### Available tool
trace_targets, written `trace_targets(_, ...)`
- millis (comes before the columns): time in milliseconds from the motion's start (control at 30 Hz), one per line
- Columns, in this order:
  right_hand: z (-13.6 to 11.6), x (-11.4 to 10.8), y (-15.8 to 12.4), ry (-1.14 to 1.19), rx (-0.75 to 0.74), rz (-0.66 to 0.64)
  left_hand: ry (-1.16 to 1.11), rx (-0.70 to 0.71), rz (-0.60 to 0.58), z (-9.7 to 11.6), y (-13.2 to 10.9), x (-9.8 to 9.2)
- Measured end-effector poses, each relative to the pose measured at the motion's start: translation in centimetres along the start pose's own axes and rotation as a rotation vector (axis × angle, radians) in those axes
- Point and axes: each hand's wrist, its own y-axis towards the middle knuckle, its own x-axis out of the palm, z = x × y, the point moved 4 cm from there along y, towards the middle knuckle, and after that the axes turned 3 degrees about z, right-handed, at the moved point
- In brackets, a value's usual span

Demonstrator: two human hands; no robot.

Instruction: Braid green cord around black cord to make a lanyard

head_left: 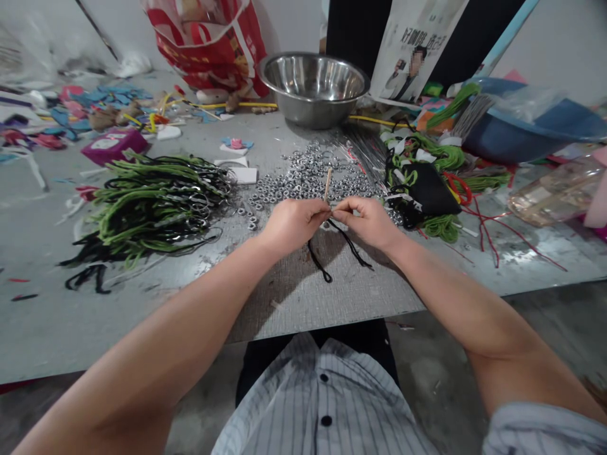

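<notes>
Cord (349, 243), partly hidden, pinched by both hands (294, 221) (372, 219)

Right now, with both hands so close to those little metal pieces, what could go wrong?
The black cord might slip, since the left hand and right hand pinch together only at the fingertips and its lower lengths dangle. A nudge forward could scatter the small metal pieces, which lie loose just beyond the hands. The thin wooden stick standing up at the fingertips could perhaps be knocked askew.
</notes>
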Motion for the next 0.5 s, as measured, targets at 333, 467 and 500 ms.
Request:
trace_targets(333,-0.40,0.34,0.09,-0.163,-0.087,-0.005,0.135,0.042,-0.048,0.19,-0.01,-0.12)
trace_targets(467,-0.30,0.44,0.18,-0.196,-0.095,-0.019,0.188,0.157,0.041,0.15,0.02,-0.56)
trace_targets(500,-0.16,0.41,0.24,-0.212,-0.089,-0.014,0.202,0.160,0.053,0.00,0.01,-0.66)
